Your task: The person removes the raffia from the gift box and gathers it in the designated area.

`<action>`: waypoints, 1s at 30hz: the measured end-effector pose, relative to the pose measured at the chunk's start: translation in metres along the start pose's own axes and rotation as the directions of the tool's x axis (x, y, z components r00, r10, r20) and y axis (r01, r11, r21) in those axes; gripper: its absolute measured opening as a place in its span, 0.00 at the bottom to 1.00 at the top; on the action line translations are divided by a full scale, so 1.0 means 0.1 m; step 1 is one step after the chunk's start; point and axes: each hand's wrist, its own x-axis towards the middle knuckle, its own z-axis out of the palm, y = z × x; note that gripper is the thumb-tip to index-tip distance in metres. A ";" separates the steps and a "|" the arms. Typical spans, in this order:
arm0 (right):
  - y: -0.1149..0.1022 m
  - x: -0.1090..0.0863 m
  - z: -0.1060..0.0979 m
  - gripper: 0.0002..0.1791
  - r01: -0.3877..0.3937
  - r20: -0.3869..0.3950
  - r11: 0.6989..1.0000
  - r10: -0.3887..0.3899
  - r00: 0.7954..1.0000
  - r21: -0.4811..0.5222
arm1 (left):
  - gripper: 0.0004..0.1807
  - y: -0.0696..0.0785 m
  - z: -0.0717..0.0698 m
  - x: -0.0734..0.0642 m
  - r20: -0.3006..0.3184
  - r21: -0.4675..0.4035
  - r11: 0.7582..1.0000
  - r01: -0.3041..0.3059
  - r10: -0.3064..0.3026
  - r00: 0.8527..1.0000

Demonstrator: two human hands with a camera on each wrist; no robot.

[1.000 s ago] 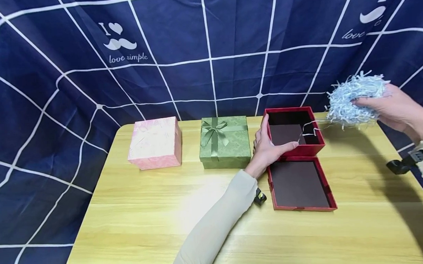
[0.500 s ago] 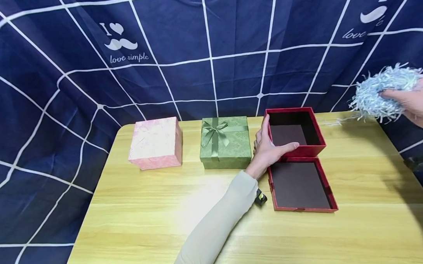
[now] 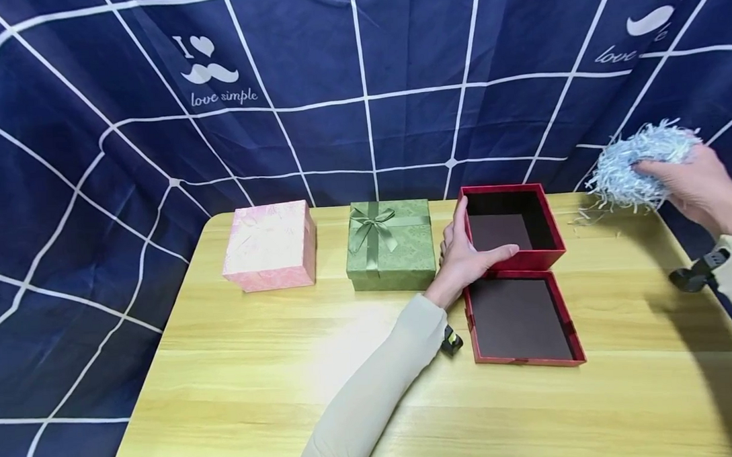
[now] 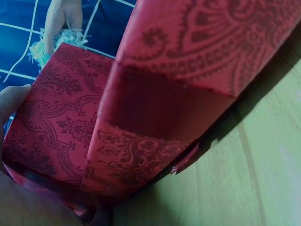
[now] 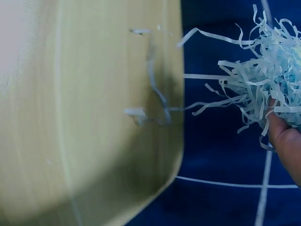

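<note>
In the head view my right hand (image 3: pixel 703 183) grips a fluffy bundle of light blue shredded paper (image 3: pixel 636 165) above the table's right side. Loose strands trail from the shredded paper (image 5: pixel 263 75) in the right wrist view. My left hand (image 3: pixel 464 259) holds the left front corner of an uncovered red gift box (image 3: pixel 527 260), thumb along the front rim and fingers down its left side. Nothing shows inside on the box's dark floor. Against its front lies the red lid (image 3: pixel 520 317), inside up; the patterned lid (image 4: pixel 155 99) fills much of the left wrist view.
A green gift box (image 3: pixel 391 248) with a ribbon bow stands left of the red one. Farther left is a pink gift box (image 3: pixel 266 245). Several paper scraps (image 5: pixel 136 113) lie near the edge of the wooden table (image 3: pixel 238 381). A dark blue gridded cloth (image 3: pixel 311 55) hangs behind.
My right hand has carried the shredded paper away to the right, then slightly back left and down. Its strands have left the red box. My left hand has stayed on the box.
</note>
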 end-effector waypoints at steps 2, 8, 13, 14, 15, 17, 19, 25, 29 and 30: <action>0.09 0.03 0.04 0.24 0.022 0.008 0.998 -0.022 1.000 -0.053 | 0.69 0.00 0.00 0.00 0.002 0.000 1.000 0.000 0.000 1.000; 0.28 0.12 0.14 0.25 0.034 -0.010 0.863 -0.044 0.999 -0.503 | 0.69 0.00 -0.01 0.01 -0.006 0.011 1.000 0.014 -0.014 1.000; 0.44 0.16 0.13 0.24 0.014 0.018 0.804 -0.004 1.000 -0.595 | 0.68 0.01 -0.01 0.01 -0.007 0.012 1.000 0.014 -0.014 1.000; 0.48 0.17 0.12 0.24 0.014 0.030 0.795 0.006 1.000 -0.606 | 0.69 0.01 -0.01 0.01 -0.007 0.008 1.000 0.011 -0.010 1.000; 0.51 0.18 0.10 0.24 0.016 0.045 0.788 0.015 0.999 -0.615 | 0.69 0.01 -0.01 0.01 -0.006 0.003 1.000 0.008 -0.008 1.000; 0.58 0.21 0.08 0.24 0.028 0.083 0.772 0.032 0.996 -0.635 | 0.69 0.01 0.00 0.02 -0.007 -0.005 1.000 0.000 0.000 1.000; 0.64 0.22 0.06 0.25 0.041 0.111 0.747 0.044 0.993 -0.664 | 0.69 0.01 0.00 0.02 -0.008 -0.011 1.000 -0.004 0.004 1.000; 0.72 0.23 0.01 0.36 0.065 0.153 0.648 0.080 0.985 -0.759 | 0.69 0.01 0.01 0.04 -0.006 -0.006 1.000 -0.005 0.004 1.000; 0.76 0.23 0.01 0.40 0.070 0.156 0.616 0.087 0.984 -0.785 | 0.69 0.00 0.01 0.04 -0.001 0.007 1.000 0.007 -0.007 1.000; 0.77 0.23 0.01 0.39 0.070 0.154 0.620 0.083 0.985 -0.782 | 0.68 0.00 0.01 0.04 -0.001 0.011 1.000 0.010 -0.010 1.000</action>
